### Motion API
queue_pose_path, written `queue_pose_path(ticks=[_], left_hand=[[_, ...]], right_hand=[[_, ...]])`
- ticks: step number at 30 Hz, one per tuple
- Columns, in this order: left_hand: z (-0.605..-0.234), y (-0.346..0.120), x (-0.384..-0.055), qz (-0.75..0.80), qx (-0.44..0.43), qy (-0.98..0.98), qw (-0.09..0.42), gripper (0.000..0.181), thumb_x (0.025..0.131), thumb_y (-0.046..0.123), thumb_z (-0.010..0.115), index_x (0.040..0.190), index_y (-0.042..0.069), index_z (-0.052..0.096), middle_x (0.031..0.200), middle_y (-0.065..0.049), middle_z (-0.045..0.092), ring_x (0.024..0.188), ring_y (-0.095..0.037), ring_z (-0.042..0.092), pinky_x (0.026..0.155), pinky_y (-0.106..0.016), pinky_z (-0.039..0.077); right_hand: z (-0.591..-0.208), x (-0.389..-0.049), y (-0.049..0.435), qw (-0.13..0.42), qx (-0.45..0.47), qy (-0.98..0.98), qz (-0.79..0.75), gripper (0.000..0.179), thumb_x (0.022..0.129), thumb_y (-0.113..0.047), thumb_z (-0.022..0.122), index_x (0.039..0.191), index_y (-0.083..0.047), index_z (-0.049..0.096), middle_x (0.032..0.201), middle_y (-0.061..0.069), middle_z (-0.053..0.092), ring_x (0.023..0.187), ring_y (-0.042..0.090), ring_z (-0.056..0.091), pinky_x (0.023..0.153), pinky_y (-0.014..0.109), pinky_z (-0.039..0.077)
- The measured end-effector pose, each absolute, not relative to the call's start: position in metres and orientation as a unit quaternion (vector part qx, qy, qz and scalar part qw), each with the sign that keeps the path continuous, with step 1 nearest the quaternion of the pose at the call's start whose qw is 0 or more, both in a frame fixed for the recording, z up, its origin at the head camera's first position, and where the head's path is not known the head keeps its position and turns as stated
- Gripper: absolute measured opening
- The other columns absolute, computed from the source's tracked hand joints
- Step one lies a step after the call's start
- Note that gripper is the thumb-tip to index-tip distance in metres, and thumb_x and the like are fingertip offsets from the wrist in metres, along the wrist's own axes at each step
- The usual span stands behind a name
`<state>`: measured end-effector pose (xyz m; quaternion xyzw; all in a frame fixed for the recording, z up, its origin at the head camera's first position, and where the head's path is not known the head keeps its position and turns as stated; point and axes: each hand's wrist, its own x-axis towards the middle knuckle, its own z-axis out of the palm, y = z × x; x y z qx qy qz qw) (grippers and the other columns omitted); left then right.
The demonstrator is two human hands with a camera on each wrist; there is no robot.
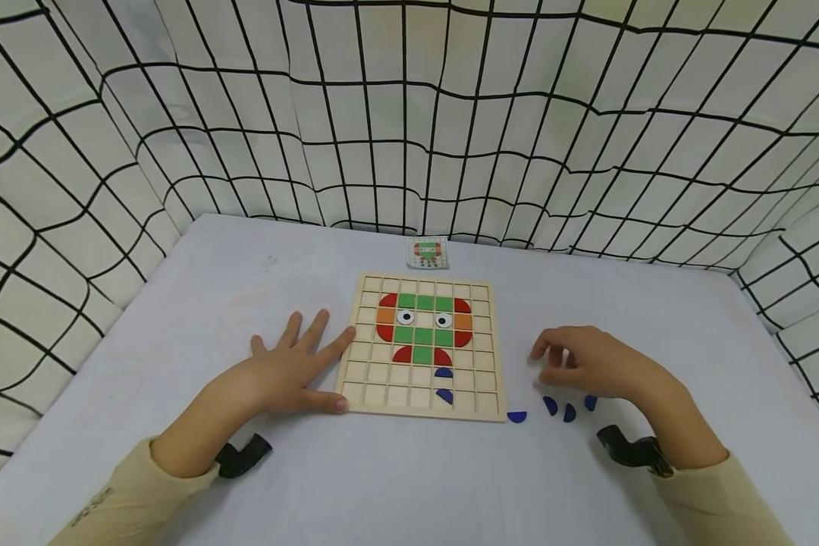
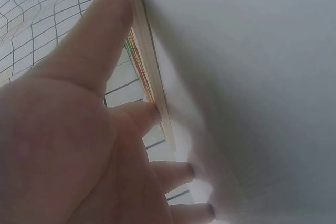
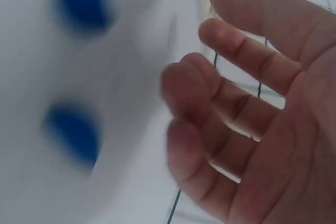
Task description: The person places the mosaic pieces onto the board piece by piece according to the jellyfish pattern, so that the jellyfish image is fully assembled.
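Observation:
My left hand [image 1: 283, 371] lies with fingers spread at the left side of a wooden grid board [image 1: 375, 394], its thumb and index fingertip right at the edge. In the left wrist view the thumb [image 2: 107, 22] overlaps the board's rim. On the board, green, red and orange pieces and two eye pieces form a pattern, with a blue half-circle [image 1: 444, 372] and a tilted blue half-circle [image 1: 444, 396] below. My right hand [image 1: 590, 362] hovers right of the board, fingers loosely bent and nothing between them, over several loose blue half-circles [image 1: 550, 406].
A small picture card [image 1: 428, 252] with a similar pattern lies behind the board. One blue half-circle [image 1: 516, 417] sits by the board's lower right corner. Black netting [image 1: 403, 114] over white cloth surrounds the white table [image 1: 355, 485] at the back and sides.

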<state>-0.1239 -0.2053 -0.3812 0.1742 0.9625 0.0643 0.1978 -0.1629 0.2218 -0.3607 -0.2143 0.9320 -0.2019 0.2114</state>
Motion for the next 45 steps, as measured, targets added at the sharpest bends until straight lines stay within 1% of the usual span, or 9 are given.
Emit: queue_pose_path(ticks=[3, 6, 11, 15, 20, 29, 37, 42, 45], left_hand=[[-0.381, -0.205, -0.124, 0.063, 0.178, 0.962, 0.197, 0.107, 0.078, 0.075, 0.063, 0.161, 0.026, 0.017, 0.166, -0.024, 0.005, 0.147, -0.057, 0.002, 0.094, -0.088, 0.013], [-0.380, -0.205, -0.124, 0.062, 0.178, 0.962, 0.198, 0.107, 0.078, 0.075, 0.063, 0.161, 0.026, 0.017, 0.166, -0.024, 0.005, 0.147, -0.057, 0.002, 0.094, -0.088, 0.013], [-0.380, -0.204, -0.125, 0.067, 0.174, 0.961, 0.203, 0.108, 0.078, 0.075, 0.063, 0.161, 0.026, 0.017, 0.165, -0.024, 0.004, 0.147, -0.058, 0.001, 0.093, -0.089, 0.011], [-0.381, -0.204, -0.124, 0.071, 0.173, 0.961, 0.203, 0.108, 0.078, 0.075, 0.064, 0.161, 0.026, 0.018, 0.165, -0.025, 0.004, 0.146, -0.059, 0.001, 0.093, -0.089, 0.011], [-0.382, -0.206, -0.124, 0.068, 0.171, 0.962, 0.200, 0.107, 0.078, 0.074, 0.065, 0.161, 0.025, 0.018, 0.165, -0.025, 0.005, 0.146, -0.059, 0.002, 0.093, -0.089, 0.011], [-0.384, -0.206, -0.125, 0.064, 0.176, 0.962, 0.197, 0.108, 0.077, 0.076, 0.063, 0.161, 0.026, 0.017, 0.165, -0.025, 0.005, 0.146, -0.059, 0.002, 0.093, -0.089, 0.012], [-0.382, -0.207, -0.125, 0.067, 0.177, 0.961, 0.202, 0.108, 0.078, 0.077, 0.062, 0.161, 0.026, 0.016, 0.166, -0.024, 0.003, 0.147, -0.057, 0.001, 0.093, -0.089, 0.011], [-0.382, -0.207, -0.124, 0.068, 0.179, 0.961, 0.200, 0.108, 0.078, 0.078, 0.061, 0.161, 0.026, 0.016, 0.165, -0.024, 0.004, 0.147, -0.057, 0.001, 0.093, -0.089, 0.012], [-0.381, -0.206, -0.124, 0.067, 0.179, 0.961, 0.198, 0.108, 0.078, 0.077, 0.061, 0.161, 0.026, 0.017, 0.165, -0.025, 0.004, 0.147, -0.058, 0.002, 0.093, -0.089, 0.012]], right_hand=[[-0.364, -0.156, 0.242, 0.223, -0.209, 0.933, -0.188, 0.030, 0.086, -0.037, 0.078, 0.108, -0.021, 0.065, 0.086, -0.005, 0.060, 0.073, 0.013, 0.053, 0.062, 0.029, 0.046], [-0.370, -0.150, 0.248, 0.206, -0.224, 0.934, -0.187, 0.025, 0.087, -0.035, 0.077, 0.105, -0.023, 0.065, 0.084, -0.009, 0.059, 0.072, 0.011, 0.053, 0.062, 0.027, 0.046], [-0.373, -0.142, 0.217, 0.052, -0.305, 0.936, -0.166, 0.011, 0.090, -0.021, 0.075, 0.100, -0.023, 0.073, 0.096, -0.014, 0.064, 0.091, 0.007, 0.061, 0.077, 0.029, 0.055], [-0.366, -0.142, 0.179, -0.020, -0.395, 0.909, -0.132, 0.022, 0.091, -0.011, 0.071, 0.111, -0.020, 0.075, 0.116, -0.008, 0.069, 0.116, 0.014, 0.061, 0.097, 0.038, 0.052], [-0.372, -0.146, 0.145, -0.015, -0.501, 0.860, -0.099, 0.035, 0.092, -0.006, 0.063, 0.121, -0.023, 0.073, 0.126, -0.009, 0.068, 0.123, 0.014, 0.059, 0.100, 0.040, 0.049], [-0.382, -0.148, 0.128, -0.024, -0.528, 0.849, -0.017, 0.029, 0.089, -0.014, 0.071, 0.115, -0.026, 0.075, 0.120, -0.011, 0.069, 0.116, 0.013, 0.061, 0.098, 0.035, 0.048], [-0.382, -0.141, 0.119, -0.036, -0.496, 0.867, -0.022, 0.028, 0.081, -0.022, 0.083, 0.109, -0.023, 0.078, 0.104, -0.008, 0.070, 0.100, 0.012, 0.061, 0.089, 0.033, 0.052], [-0.381, -0.133, 0.114, -0.007, -0.431, 0.900, -0.060, 0.022, 0.086, -0.022, 0.077, 0.107, -0.023, 0.079, 0.100, -0.007, 0.070, 0.093, 0.012, 0.058, 0.081, 0.031, 0.051], [-0.380, -0.133, 0.113, -0.012, -0.430, 0.899, -0.077, 0.021, 0.086, -0.017, 0.074, 0.106, -0.022, 0.079, 0.102, -0.006, 0.070, 0.096, 0.013, 0.059, 0.084, 0.032, 0.050]])
